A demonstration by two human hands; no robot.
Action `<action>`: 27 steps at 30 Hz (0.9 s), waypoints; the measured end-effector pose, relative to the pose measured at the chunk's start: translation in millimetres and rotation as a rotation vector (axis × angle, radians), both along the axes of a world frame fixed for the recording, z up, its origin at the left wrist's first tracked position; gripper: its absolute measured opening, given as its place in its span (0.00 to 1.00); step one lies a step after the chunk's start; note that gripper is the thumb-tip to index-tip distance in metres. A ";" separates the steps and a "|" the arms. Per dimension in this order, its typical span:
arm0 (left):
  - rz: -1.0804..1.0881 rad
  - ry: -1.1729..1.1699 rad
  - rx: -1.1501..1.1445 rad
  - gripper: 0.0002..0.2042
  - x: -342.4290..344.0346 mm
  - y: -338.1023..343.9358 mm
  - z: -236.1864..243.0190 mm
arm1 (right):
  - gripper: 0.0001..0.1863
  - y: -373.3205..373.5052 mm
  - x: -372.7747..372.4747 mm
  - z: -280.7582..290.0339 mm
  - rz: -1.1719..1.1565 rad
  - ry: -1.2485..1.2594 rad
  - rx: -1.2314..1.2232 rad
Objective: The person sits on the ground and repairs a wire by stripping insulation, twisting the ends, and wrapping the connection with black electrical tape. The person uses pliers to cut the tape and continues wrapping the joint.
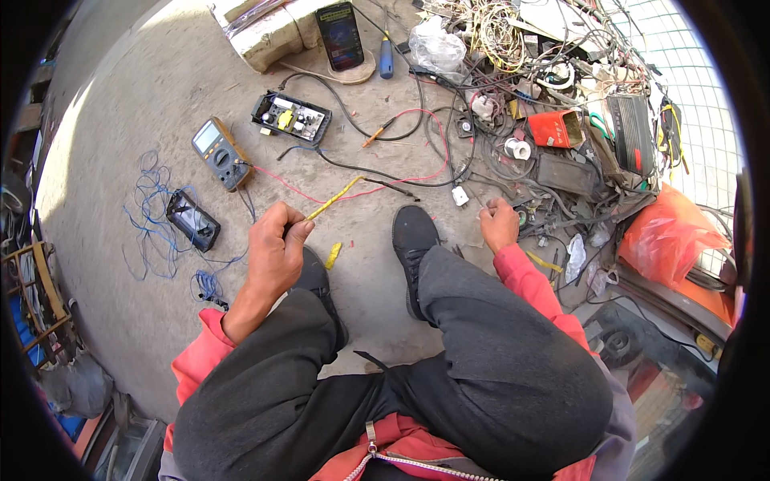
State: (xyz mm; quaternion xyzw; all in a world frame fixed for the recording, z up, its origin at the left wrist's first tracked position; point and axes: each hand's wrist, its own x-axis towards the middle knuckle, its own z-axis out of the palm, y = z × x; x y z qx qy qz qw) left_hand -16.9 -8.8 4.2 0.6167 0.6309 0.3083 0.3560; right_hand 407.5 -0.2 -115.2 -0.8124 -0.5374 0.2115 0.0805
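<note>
Taking the boxy orange-and-grey handheld multimeter (220,154) as our landmark, we find the thin, rope-like yellow strip (337,197) below and right of it. The left hand (274,247), below right of the multimeter, is closed, pinching the strip's near end between thumb and bent forefinger. The far end meets a slender, dark cable end (390,187); whether they are joined we cannot confirm. The right hand (500,226), well right of the multimeter, has curled fingers beside the tangled, mostly dark cable heap (553,196); how tightly they close, and on what, we cannot tell.

We judge the strip light and pliable, secure in a dry pinch, yet liable to kink or tear if jerked. Sound holding points are its near end and, for support, the stretch just short of the dark cable.
</note>
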 end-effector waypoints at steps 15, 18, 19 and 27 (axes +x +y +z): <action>0.022 -0.018 0.013 0.08 -1.3 -2.0 -3.9 | 0.11 19.3 -59.5 -12.6 0.201 0.279 0.066; 0.011 -0.013 0.025 0.08 -1.6 -1.7 -3.5 | 0.12 13.0 -47.2 -19.3 0.143 0.259 -0.006; 0.004 -0.010 0.029 0.08 -1.6 -1.5 -2.2 | 0.12 9.8 -42.2 -20.8 0.122 0.245 -0.026; 0.011 -0.015 -0.011 0.09 -0.9 -3.1 -2.6 | 0.12 -9.1 -17.3 -16.3 0.020 0.133 -0.030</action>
